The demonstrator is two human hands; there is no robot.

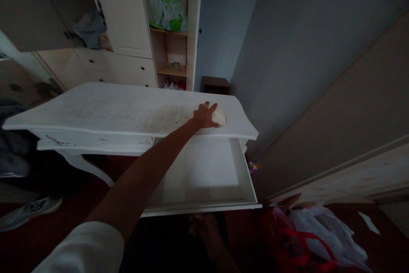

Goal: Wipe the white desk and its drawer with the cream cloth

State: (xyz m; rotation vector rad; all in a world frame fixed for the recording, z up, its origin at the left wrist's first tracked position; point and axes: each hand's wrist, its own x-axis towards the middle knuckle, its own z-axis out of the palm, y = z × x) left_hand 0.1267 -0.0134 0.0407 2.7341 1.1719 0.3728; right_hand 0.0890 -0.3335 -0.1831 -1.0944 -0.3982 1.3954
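My left hand (pixel 204 116) presses down near the right end of a white table top (pixel 134 104), its fingers spread over a pale, rounded wad of cloth (pixel 220 117). The cloth bulges out on the right side of that hand; the part under the palm is hidden. Grey smudges mark the top to the left of the hand. Below it, a white drawer (pixel 204 170) stands pulled out, with only its bare bottom showing inside. Low in the dark, just under the drawer's front edge, my right hand (pixel 201 224) has its fingers curled; what they hold, if anything, is not clear.
Behind the table stands a white wardrobe (pixel 134 17) with plastic bags (pixel 174 4) on an open shelf. A grey wall (pixel 303 51) rises on the right. A red bag (pixel 281 239) and a white plastic bag (pixel 329 230) lie on the floor; a shoe (pixel 32 212) shows at left.
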